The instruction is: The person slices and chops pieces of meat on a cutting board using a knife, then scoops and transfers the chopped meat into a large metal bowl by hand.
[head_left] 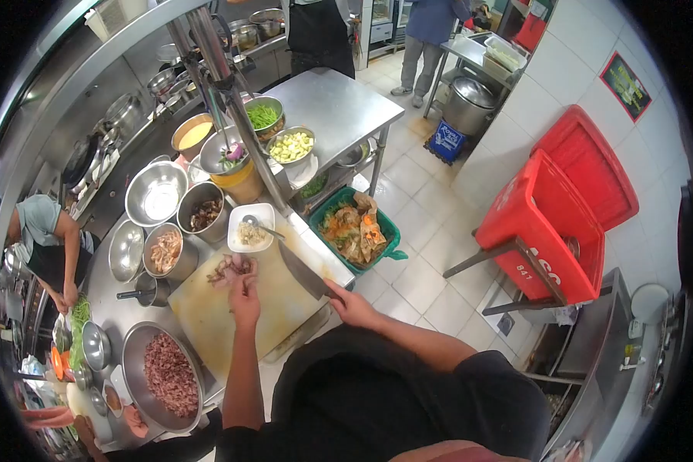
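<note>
My right hand [346, 302] is wrapped round the handle of a large knife [303, 269], whose blade points up and left over the cutting board's right edge. Pinkish-purple pieces of food [225, 271] lie on the yellowed cutting board [208, 319]. My left hand [245, 296] is at these pieces with its fingers drawn together; exactly what they hold is too small to tell. Just above is a white square dish [242, 240] with chopped food and a spoon in it.
Metal pots and bowls [156, 192] line the counter's left side, with a bowl of reddish minced food [171, 373] below. A green bin [358, 231] stands beyond the knife. A red cooler [543, 231] is at right. Other people [50, 231] stand at left and top.
</note>
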`<act>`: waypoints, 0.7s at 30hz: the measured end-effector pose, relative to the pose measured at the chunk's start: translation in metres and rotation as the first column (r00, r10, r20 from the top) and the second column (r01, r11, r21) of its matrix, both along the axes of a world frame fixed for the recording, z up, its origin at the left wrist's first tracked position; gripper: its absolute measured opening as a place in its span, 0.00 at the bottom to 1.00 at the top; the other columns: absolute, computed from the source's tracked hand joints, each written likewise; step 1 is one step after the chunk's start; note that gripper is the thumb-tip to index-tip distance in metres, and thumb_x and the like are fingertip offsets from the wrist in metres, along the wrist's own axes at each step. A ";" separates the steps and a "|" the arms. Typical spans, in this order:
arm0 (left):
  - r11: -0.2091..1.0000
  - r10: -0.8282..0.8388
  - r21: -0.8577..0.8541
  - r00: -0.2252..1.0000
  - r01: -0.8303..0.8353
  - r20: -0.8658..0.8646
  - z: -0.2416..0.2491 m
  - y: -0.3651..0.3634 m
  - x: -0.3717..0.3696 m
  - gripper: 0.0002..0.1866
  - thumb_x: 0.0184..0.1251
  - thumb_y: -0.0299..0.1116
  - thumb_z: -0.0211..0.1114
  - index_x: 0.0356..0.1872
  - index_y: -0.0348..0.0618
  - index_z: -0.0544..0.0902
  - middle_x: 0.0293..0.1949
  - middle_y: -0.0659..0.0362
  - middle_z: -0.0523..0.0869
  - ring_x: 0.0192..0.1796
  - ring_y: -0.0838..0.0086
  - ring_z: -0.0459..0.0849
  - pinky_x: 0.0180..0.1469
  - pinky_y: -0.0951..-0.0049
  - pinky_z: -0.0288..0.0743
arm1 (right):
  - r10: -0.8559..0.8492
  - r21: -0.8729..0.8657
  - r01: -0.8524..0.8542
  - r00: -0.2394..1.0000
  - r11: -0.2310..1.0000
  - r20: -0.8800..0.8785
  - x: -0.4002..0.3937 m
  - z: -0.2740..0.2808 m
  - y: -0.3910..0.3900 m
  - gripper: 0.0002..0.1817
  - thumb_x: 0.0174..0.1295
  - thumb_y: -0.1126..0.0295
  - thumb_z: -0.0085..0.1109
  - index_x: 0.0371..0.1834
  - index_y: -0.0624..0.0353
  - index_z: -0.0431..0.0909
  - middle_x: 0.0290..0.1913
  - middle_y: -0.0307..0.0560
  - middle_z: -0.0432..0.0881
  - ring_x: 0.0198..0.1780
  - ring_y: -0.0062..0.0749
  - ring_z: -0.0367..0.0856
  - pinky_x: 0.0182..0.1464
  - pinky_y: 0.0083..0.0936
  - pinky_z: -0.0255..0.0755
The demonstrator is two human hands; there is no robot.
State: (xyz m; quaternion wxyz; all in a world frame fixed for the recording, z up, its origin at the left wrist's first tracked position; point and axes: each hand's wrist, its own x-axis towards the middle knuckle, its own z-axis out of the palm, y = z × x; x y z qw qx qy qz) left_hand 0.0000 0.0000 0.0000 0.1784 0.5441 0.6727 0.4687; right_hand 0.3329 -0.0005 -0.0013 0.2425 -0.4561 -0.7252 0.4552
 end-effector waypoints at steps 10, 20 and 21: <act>0.986 0.143 0.053 0.964 -0.159 0.225 0.009 -0.007 -0.032 0.12 0.75 0.22 0.64 0.55 0.38 0.84 0.46 0.60 0.89 0.43 0.76 0.86 0.48 0.74 0.79 | -0.015 0.018 0.016 1.000 1.000 -0.004 -0.003 -0.005 -0.002 0.36 0.75 0.65 0.56 0.86 0.37 0.58 0.44 0.73 0.87 0.45 0.69 0.88 0.51 0.53 0.83; 0.988 0.151 -0.090 0.938 -0.129 0.313 -0.008 -0.011 -0.035 0.12 0.75 0.20 0.63 0.56 0.38 0.84 0.46 0.61 0.88 0.44 0.78 0.84 0.47 0.74 0.78 | -0.035 0.013 0.035 0.999 0.999 0.012 -0.003 0.002 -0.001 0.36 0.75 0.65 0.56 0.86 0.35 0.59 0.47 0.72 0.87 0.47 0.69 0.88 0.53 0.54 0.82; 0.991 0.131 -0.069 0.934 -0.114 0.332 -0.010 -0.012 -0.036 0.12 0.75 0.20 0.63 0.56 0.38 0.84 0.46 0.61 0.88 0.45 0.78 0.84 0.48 0.75 0.78 | -0.035 0.021 0.035 0.999 0.999 0.004 -0.003 0.001 -0.002 0.36 0.75 0.65 0.56 0.86 0.35 0.59 0.47 0.71 0.88 0.47 0.69 0.88 0.54 0.54 0.82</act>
